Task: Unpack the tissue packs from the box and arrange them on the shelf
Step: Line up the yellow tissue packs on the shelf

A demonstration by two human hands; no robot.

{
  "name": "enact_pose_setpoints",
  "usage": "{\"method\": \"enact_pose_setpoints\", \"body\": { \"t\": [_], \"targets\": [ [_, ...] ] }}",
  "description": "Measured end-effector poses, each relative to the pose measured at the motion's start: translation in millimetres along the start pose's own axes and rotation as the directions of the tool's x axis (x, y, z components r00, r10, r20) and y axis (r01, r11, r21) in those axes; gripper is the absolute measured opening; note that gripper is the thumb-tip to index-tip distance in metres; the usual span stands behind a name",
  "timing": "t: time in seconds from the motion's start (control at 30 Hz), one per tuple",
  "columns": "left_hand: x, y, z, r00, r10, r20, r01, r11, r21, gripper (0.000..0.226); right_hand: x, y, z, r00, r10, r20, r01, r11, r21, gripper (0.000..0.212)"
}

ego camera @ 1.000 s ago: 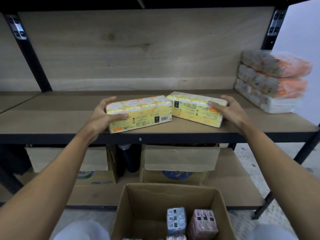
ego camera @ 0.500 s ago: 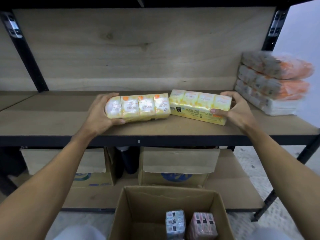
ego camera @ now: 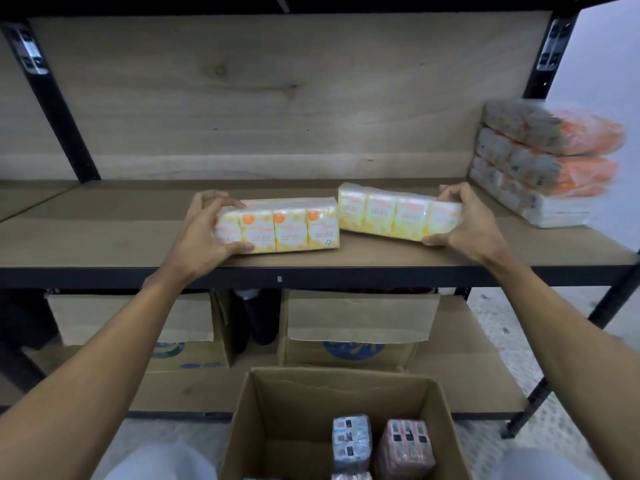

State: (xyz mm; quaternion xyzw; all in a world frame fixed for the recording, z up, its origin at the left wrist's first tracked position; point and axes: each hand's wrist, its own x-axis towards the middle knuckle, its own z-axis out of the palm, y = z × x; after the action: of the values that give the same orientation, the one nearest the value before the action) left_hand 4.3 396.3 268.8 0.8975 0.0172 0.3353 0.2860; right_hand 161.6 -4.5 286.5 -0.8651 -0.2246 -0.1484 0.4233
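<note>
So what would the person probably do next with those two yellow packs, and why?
Probably swing the right yellow pack square. The right hand holds it angled on the shelf, while the left yellow pack, gripped by the left hand, sits straighter.

Glossy plastic wraps the yellow tissue packs [ego camera: 289,228] on the matt wooden shelf [ego camera: 104,233]; cardboard box [ego camera: 294,403] below.

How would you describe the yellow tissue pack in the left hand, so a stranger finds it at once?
Look at the middle wooden shelf. Two yellow packs stand near its front edge; take the left yellow tissue pack, which the left hand grips. Unlike the right yellow tissue pack, its front shows orange circles and sits straight.
</note>
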Motion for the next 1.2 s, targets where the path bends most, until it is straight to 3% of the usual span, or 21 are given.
{"method": "enact_pose_setpoints", "body": {
  "t": [0.17, 0.33, 0.5, 0.63, 0.77, 0.9, 1.07, 1.2],
  "targets": [
    [-5, 0, 3, 1.000, 0.001, -0.021, 0.000, 0.999, 0.045, 0.070, -5, -1, 0, 1.000, 0.017, -0.002, -0.017, 0.999, -0.038, 0.057],
    [-1, 6, 10, 0.997, -0.053, -0.053, 0.057, 0.996, 0.068, 0.069, 3, -1, -3, 0.991, 0.109, -0.073, -0.098, 0.985, 0.145, 0.051],
    [1, -1, 15, 0.993, -0.106, -0.044, 0.104, 0.993, -0.049, 0.064, 20, 3, -6, 0.936, 0.342, 0.079, -0.351, 0.915, 0.200, 0.087],
    [1, -3, 18, 0.989, -0.123, -0.080, 0.112, 0.985, -0.129, 0.054, 30, 3, -11, 0.889, 0.404, 0.215, -0.441, 0.882, 0.167, 0.100],
    [2, -4, 22, 0.984, -0.153, -0.095, 0.137, 0.979, -0.152, 0.053, 30, 2, -15, 0.907, 0.356, 0.225, -0.404, 0.885, 0.231, 0.076],
    [4, -6, 19, 0.982, -0.173, -0.073, 0.160, 0.974, -0.161, 0.054, 23, 0, -17, 0.958, 0.247, 0.146, -0.279, 0.920, 0.276, 0.074],
    [6, -6, 18, 0.980, -0.188, -0.069, 0.174, 0.970, -0.172, 0.054, 12, 4, -19, 0.991, 0.117, 0.062, -0.126, 0.975, 0.185, 0.078],
    [4, -7, 21, 0.978, -0.188, -0.090, 0.168, 0.967, -0.190, 0.054, 3, 7, -21, 1.000, 0.004, 0.006, -0.004, 1.000, 0.013, 0.072]
  ]
}}
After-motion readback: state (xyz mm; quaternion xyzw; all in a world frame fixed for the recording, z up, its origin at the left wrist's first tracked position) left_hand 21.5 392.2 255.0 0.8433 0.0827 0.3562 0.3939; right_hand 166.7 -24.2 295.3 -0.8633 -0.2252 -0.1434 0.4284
